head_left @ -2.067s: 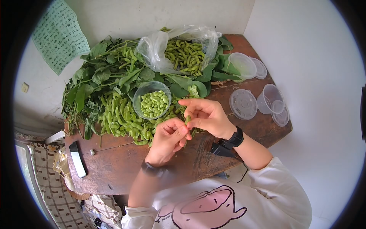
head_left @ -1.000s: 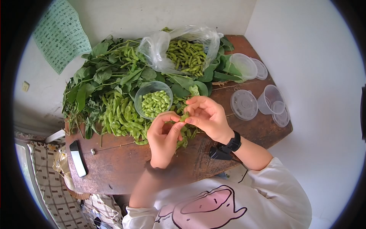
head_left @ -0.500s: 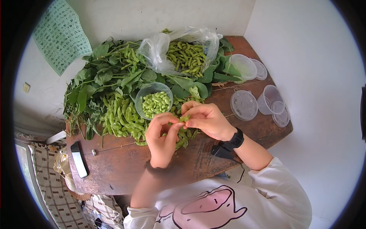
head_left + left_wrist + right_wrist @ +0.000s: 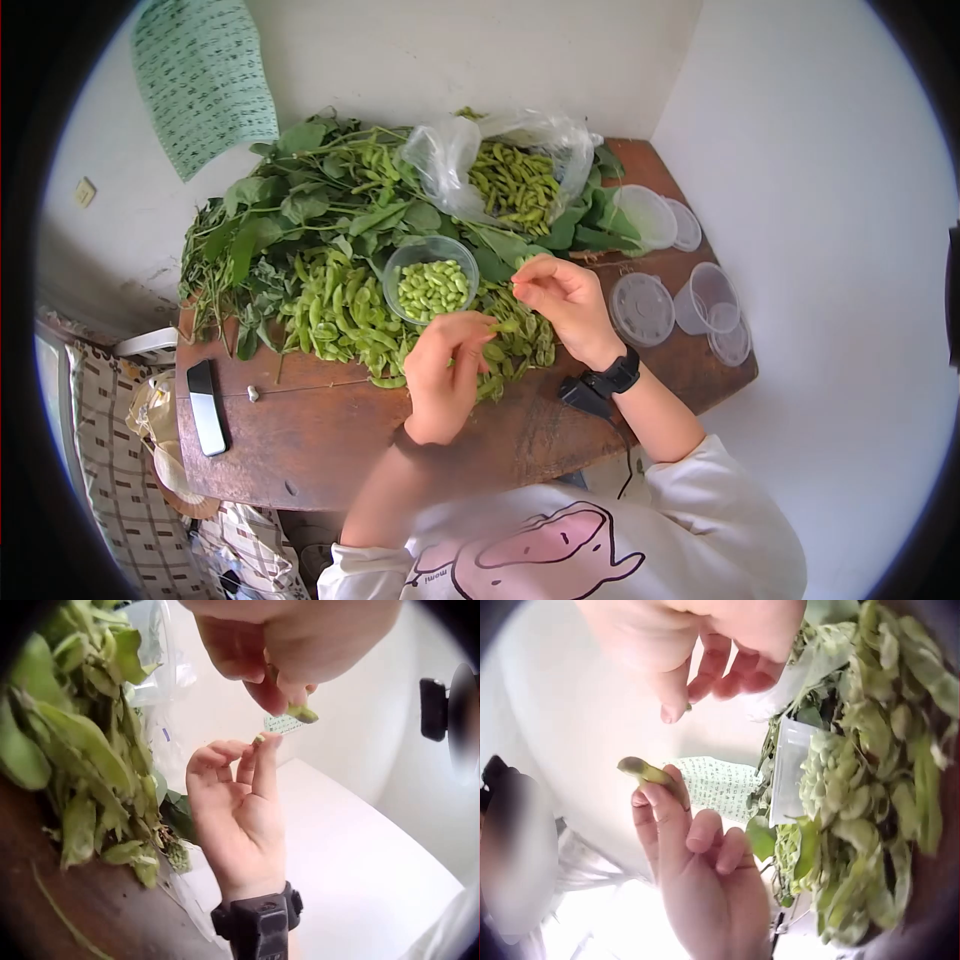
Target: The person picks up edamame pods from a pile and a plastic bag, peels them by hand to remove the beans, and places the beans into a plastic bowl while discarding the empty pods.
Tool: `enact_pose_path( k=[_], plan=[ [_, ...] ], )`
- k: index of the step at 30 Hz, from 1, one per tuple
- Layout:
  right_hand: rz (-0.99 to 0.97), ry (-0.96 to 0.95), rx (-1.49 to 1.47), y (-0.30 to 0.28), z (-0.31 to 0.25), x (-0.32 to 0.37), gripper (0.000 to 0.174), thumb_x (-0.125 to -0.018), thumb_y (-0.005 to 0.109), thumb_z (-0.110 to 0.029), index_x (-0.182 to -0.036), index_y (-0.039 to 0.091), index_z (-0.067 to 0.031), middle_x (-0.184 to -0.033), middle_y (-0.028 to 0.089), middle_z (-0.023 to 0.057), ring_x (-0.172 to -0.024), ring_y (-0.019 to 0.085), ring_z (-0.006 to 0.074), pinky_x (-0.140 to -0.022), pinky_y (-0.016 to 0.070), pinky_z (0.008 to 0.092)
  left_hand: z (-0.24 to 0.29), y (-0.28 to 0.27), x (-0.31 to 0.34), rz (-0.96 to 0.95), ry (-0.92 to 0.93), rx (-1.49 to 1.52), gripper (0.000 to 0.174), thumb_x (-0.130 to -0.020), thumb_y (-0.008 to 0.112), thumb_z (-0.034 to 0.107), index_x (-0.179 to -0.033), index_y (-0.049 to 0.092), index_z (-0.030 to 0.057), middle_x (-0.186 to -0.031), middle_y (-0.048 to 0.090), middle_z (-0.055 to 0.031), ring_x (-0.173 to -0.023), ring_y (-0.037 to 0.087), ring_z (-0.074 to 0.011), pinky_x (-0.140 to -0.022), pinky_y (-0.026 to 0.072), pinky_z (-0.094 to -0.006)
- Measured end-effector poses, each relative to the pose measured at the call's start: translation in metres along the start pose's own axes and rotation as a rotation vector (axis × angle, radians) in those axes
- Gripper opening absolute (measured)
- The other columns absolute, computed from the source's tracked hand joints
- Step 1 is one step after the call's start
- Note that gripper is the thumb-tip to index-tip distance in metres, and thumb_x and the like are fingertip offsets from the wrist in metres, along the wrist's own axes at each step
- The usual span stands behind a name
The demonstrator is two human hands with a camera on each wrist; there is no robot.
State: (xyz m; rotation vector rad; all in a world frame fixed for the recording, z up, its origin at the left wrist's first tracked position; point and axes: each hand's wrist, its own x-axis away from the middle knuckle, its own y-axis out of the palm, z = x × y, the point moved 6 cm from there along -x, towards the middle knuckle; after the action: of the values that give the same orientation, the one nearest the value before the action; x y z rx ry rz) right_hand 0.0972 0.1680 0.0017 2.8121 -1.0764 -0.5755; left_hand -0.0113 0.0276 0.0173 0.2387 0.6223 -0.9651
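My left hand (image 4: 443, 375) pinches a green pod, seen in the right wrist view as a pod (image 4: 651, 774) sticking out from the fingertips. Up and to the right of it, my right hand (image 4: 570, 308) pinches a tiny green piece (image 4: 258, 740) between thumb and finger. The two hands are apart. Just behind the left hand a clear round tub (image 4: 391, 297) holds shelled green beans (image 4: 432, 288). Green pods (image 4: 335, 310) lie heaped to the left of the tub, and flatter pods (image 4: 530, 345) lie between and below the hands.
A plastic bag (image 4: 440, 165) of pods (image 4: 515, 185) and leafy stalks (image 4: 300, 190) cover the table's back. Clear lids (image 4: 641, 309) and an empty tub (image 4: 690, 305) stand at the right. A phone (image 4: 207, 410) lies at the left; a black device (image 4: 583, 396) sits near the right wrist.
The hands, together on one pod before, have parted; the right has moved up and right with a small piece, while the left keeps the pod. The head view has shifted, so the table appears lower.
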Motion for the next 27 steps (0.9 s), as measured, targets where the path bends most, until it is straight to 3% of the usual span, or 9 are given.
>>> enact_pose_path(
  k=[1, 4, 8, 11, 19, 21, 22, 24, 27],
  plan=[
    [-0.012, -0.006, 0.001, 0.004, -0.005, -0.009, 0.016, -0.087, 0.067, 0.000, -0.102, 0.066, 0.0019, -0.101, 0.063, 0.0048, -0.088, 0.059, 0.0090, -0.079, 0.0492, 0.0243, 0.005, -0.001, 0.000, -0.005, 0.092, -0.071, 0.015, -0.092, 0.051, -0.010, -0.100, 0.053, 0.0024, -0.102, 0.065, -0.0151, -0.057, 0.057, -0.0101, -0.051, 0.0474, -0.0210],
    [-0.134, -0.036, 0.483, 0.024, -0.018, -0.029, 0.024, -0.095, 0.062, -0.015, -0.107, 0.067, 0.0047, -0.098, 0.064, 0.0027, -0.084, 0.056, 0.0059, -0.074, 0.0453, 0.0202, 0.007, -0.004, 0.000, 0.036, 0.141, -0.150, 0.020, -0.087, 0.051, -0.014, -0.097, 0.057, 0.0024, -0.105, 0.064, -0.0146, -0.059, 0.058, -0.0111, -0.051, 0.0484, -0.0219],
    [-0.093, 0.182, 0.292, 0.025, -0.019, -0.027, 0.030, -0.097, 0.060, -0.025, -0.098, 0.069, 0.0042, -0.083, 0.065, -0.0006, -0.070, 0.046, 0.0023, -0.060, 0.0380, 0.0211, 0.010, -0.010, -0.003, 0.108, 0.121, -0.258, 0.022, -0.081, 0.053, -0.017, -0.090, 0.062, 0.0020, -0.107, 0.063, -0.0124, -0.061, 0.059, -0.0113, -0.051, 0.0493, -0.0220],
    [-0.169, 0.347, 0.416, 0.019, -0.027, -0.011, 0.032, -0.095, 0.063, -0.027, -0.092, 0.070, 0.0037, -0.078, 0.066, -0.0010, -0.070, 0.052, 0.0025, -0.061, 0.0417, 0.0201, 0.011, -0.013, -0.003, 0.149, 0.092, -0.276, 0.022, -0.081, 0.055, -0.016, -0.087, 0.064, 0.0026, -0.106, 0.063, -0.0114, -0.062, 0.060, -0.0113, -0.052, 0.0495, -0.0219],
    [-0.068, 0.256, 0.350, 0.021, -0.042, 0.002, 0.018, -0.088, 0.069, -0.015, -0.096, 0.072, 0.0015, -0.076, 0.066, 0.0002, -0.068, 0.053, 0.0050, -0.062, 0.0434, 0.0222, 0.016, -0.007, -0.005, 0.073, 0.154, -0.376, 0.018, -0.081, 0.063, -0.009, -0.094, 0.065, 0.0040, -0.111, 0.063, -0.0096, -0.067, 0.062, -0.0115, -0.053, 0.0491, -0.0225],
    [-0.113, 0.113, 0.639, 0.019, -0.049, -0.002, 0.014, -0.085, 0.071, -0.011, -0.096, 0.073, -0.0023, -0.084, 0.069, 0.0047, -0.076, 0.058, 0.0107, -0.070, 0.0463, 0.0264, 0.010, -0.008, -0.007, 0.090, -0.134, -0.141, 0.020, -0.084, 0.067, 0.000, -0.103, 0.062, 0.0006, -0.110, 0.064, -0.0092, -0.069, 0.063, -0.0106, -0.054, 0.0485, -0.0217],
    [-0.114, 0.113, 0.638, 0.018, -0.049, -0.004, 0.014, -0.085, 0.071, -0.011, -0.096, 0.073, -0.0023, -0.084, 0.069, 0.0047, -0.076, 0.058, 0.0107, -0.070, 0.0463, 0.0264, 0.002, -0.008, -0.005, 0.075, -0.176, -0.092, 0.026, -0.087, 0.067, 0.006, -0.109, 0.059, -0.0034, -0.106, 0.065, -0.0084, -0.069, 0.063, -0.0087, -0.054, 0.0479, -0.0210],
    [-0.246, -0.127, 0.750, 0.027, -0.060, -0.005, 0.013, -0.082, 0.073, -0.009, -0.094, 0.073, -0.0044, -0.087, 0.069, 0.0075, -0.081, 0.060, 0.0165, -0.074, 0.0470, 0.0297, -0.006, -0.005, -0.006, 0.033, -0.281, -0.061, 0.024, -0.088, 0.067, 0.007, -0.109, 0.059, -0.0034, -0.102, 0.066, -0.0077, -0.068, 0.062, -0.0080, -0.054, 0.0479, -0.0207],
    [-0.235, -0.238, 0.754, 0.026, -0.055, -0.005, 0.013, -0.080, 0.075, -0.008, -0.092, 0.072, -0.0032, -0.086, 0.069, 0.0078, -0.079, 0.060, 0.0177, -0.073, 0.0475, 0.0299, -0.019, 0.000, -0.002, -0.034, -0.409, -0.030, 0.021, -0.090, 0.066, 0.009, -0.107, 0.061, -0.0033, -0.092, 0.068, -0.0065, -0.068, 0.062, -0.0072, -0.054, 0.0483, -0.0201]
  ],
)
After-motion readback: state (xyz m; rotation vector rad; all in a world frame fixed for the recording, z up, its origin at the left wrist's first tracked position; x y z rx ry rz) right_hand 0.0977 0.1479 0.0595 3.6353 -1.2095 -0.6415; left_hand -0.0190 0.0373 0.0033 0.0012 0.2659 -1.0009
